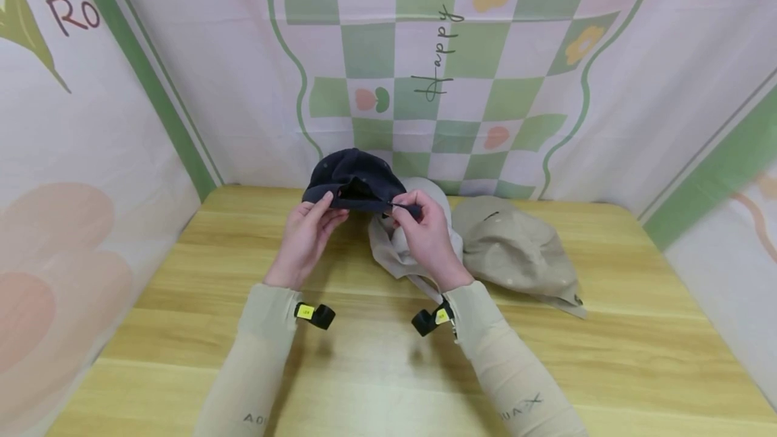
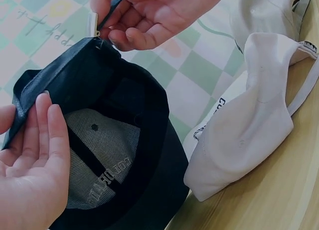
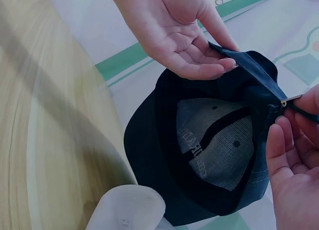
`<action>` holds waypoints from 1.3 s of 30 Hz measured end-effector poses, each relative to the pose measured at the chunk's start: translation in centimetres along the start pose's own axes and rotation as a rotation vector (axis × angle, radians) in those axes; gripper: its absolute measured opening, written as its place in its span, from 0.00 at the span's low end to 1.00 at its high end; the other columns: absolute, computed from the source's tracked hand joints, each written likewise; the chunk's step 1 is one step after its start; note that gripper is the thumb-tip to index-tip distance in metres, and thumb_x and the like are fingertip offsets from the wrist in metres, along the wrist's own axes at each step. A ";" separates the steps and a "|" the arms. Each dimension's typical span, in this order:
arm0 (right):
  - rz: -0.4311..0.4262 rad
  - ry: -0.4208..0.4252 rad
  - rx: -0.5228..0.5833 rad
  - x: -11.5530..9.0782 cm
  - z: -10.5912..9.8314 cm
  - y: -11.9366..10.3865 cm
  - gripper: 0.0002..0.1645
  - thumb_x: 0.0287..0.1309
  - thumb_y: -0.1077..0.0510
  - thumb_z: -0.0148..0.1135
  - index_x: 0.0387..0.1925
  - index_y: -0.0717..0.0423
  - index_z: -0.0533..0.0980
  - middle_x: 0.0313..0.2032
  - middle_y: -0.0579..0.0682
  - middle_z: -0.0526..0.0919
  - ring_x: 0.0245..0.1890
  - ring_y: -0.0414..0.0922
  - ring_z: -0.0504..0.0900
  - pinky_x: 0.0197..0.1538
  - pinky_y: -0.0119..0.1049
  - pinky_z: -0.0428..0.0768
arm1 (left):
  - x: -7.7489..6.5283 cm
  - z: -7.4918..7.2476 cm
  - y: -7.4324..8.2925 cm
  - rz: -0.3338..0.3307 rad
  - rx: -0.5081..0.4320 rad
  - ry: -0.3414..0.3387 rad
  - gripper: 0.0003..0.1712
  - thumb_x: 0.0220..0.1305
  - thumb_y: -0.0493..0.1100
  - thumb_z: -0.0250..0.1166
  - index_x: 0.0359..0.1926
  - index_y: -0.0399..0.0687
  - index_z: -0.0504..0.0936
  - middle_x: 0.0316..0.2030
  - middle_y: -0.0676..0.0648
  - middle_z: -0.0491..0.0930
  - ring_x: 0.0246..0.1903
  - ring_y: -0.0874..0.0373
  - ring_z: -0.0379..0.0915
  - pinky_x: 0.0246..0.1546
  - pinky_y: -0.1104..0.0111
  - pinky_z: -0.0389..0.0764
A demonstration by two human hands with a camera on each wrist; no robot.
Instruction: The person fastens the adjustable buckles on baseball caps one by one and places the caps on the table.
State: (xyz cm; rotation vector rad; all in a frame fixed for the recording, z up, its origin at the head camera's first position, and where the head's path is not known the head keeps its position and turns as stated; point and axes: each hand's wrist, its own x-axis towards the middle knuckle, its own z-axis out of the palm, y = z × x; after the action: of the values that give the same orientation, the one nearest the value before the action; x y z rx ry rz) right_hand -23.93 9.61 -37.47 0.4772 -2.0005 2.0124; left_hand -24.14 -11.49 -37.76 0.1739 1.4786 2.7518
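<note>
A dark navy cap (image 1: pixel 352 170) is held up above the table, its grey-lined inside showing in both wrist views. My left hand (image 1: pixel 306 235) pinches the cap's back strap (image 3: pixel 254 70) between thumb and fingers at the left. At the strap's other end, a small metal buckle (image 2: pixel 92 25) sits by the fingertips of my right hand (image 1: pixel 427 235). Those fingers pinch the loose strap end that passes out of the buckle. Just behind the right hand lies a white cap (image 1: pixel 388 248), partly hidden by that hand in the head view.
A beige cap (image 1: pixel 516 248) lies right of the white one on the wooden table (image 1: pixel 376 369). Behind the table hangs a checked green and white cloth (image 1: pixel 425 52). Cloth walls (image 1: pixel 91 187) also flank both sides.
</note>
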 end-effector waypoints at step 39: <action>0.013 -0.032 0.044 -0.1 0.1 0.3 0.09 0.67 0.75 0.51 0.30 0.65 0.66 0.44 0.64 0.86 0.30 0.45 0.81 0.37 0.36 0.81 | 0.1 0.2 -0.6 -0.006 0.012 -0.022 0.15 0.78 0.36 0.56 0.30 0.38 0.77 0.47 0.42 0.79 0.36 0.56 0.83 0.51 0.64 0.82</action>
State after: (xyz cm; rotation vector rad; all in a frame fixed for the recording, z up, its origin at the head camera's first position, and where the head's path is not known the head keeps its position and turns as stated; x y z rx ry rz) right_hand -23.99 9.56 -37.75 0.5104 -1.9862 2.0733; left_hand -24.28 -10.98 -38.15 0.1983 1.4880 2.7278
